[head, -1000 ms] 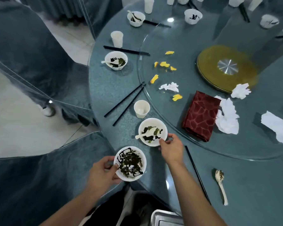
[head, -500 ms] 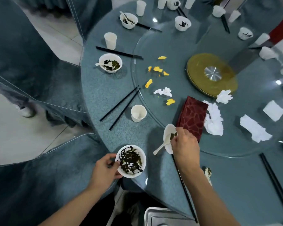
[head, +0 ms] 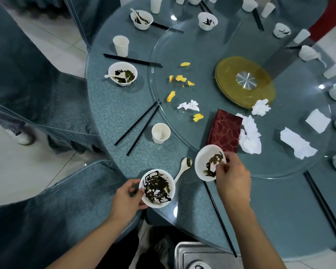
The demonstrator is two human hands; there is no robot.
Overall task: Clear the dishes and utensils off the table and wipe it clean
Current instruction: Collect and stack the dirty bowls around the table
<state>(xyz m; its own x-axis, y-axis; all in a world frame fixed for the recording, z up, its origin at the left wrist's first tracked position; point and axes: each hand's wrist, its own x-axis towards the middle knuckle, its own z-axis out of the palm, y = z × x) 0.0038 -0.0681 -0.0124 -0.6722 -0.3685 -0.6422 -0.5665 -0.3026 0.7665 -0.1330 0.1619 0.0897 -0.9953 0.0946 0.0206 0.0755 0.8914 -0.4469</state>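
My left hand (head: 127, 199) grips the rim of a white bowl (head: 157, 188) smeared with dark leftovers, at the near edge of the round blue table (head: 113, 113). My right hand (head: 232, 179) holds a second white bowl (head: 207, 162), tilted toward the first, fingers pinching its right rim. A white spoon (head: 183, 168) with dark residue hangs between the two bowls, its handle reaching the left bowl's rim. A paper cup (head: 160, 133) and a pair of black chopsticks (head: 139, 126) lie just beyond.
A glass turntable (head: 279, 162) carries a folded red napkin (head: 224, 130), crumpled tissues (head: 249, 133), orange peel bits (head: 179, 78) and a gold hub (head: 244, 82). More bowls (head: 122, 73), cups (head: 121, 45) and chopsticks (head: 132, 59) ring the far rim. A metal bin (head: 198, 255) stands below. Covered chairs stand left.
My right hand lifted the second bowl off the table and tipped it toward the left bowl. Its spoon has slid out and now sits between the bowls.
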